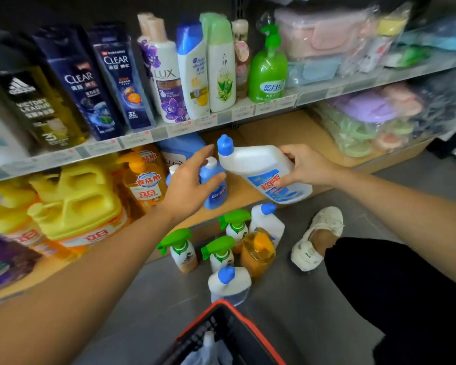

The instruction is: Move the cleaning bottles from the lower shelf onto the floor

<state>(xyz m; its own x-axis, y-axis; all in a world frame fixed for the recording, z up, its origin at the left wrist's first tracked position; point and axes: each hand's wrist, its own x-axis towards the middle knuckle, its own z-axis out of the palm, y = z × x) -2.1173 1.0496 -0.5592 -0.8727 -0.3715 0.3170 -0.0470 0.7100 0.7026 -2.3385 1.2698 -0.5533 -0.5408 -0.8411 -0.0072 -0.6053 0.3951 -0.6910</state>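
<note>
White bottle (258,167) in grip of right hand (304,167)

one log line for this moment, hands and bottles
right hand: holds white bottle tilted | left hand: open, in front of blue bottle on lower shelf | floor: cluster of bottles

Readable labels, upper shelf, left to right:
- dark bottle (34,101): adidas logo, "VICTORY LEAGUE", big "3"
- first navy bottle (82,85): "CLEAR"
- second navy bottle (120,77): "CLEAR", plus "3X" low down
- white-purple bottle (167,83): "LUX"
- green-capped bottle (221,72): 六神
- green pump bottle (268,75): 蓝月亮

Lower shelf:
- yellow jug (82,204): 立白
- orange pump bottle (146,185): 食品用 above 立白
- blue bottle (216,192): 蓝月亮

White bottle (261,167) in my right hand (304,167): red 超, next character half under my thumb, unreadable.

Price tags (140,137) on the shelf edge: blurred, no digits legible.
</note>
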